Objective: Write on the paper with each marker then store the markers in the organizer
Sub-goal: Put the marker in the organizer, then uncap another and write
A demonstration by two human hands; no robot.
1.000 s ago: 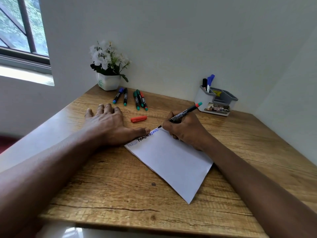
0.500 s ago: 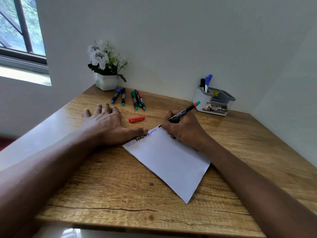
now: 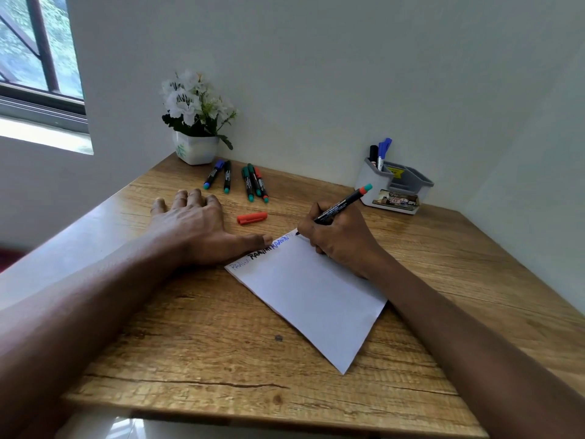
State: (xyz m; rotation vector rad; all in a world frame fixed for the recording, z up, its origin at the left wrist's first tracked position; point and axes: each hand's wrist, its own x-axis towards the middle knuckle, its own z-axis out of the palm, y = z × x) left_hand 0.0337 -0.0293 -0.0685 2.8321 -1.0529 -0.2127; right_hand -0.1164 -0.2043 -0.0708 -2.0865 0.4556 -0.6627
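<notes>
Right hand (image 3: 342,239) grips marker (image 3: 343,204) — tip on paper (image 3: 310,296), left hand (image 3: 193,229) flat on table (image 3: 205,343)

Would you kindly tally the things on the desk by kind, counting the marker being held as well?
Markers: 8 (5 lying near the flowerpot; 1 in the right hand; 2 standing in the organizer:)
Loose marker cap: 1
Sheet of paper: 1
Organizer: 1
Flowerpot: 1
Total: 12

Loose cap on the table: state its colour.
The loose cap is orange-red, seen best in the head view.
</notes>
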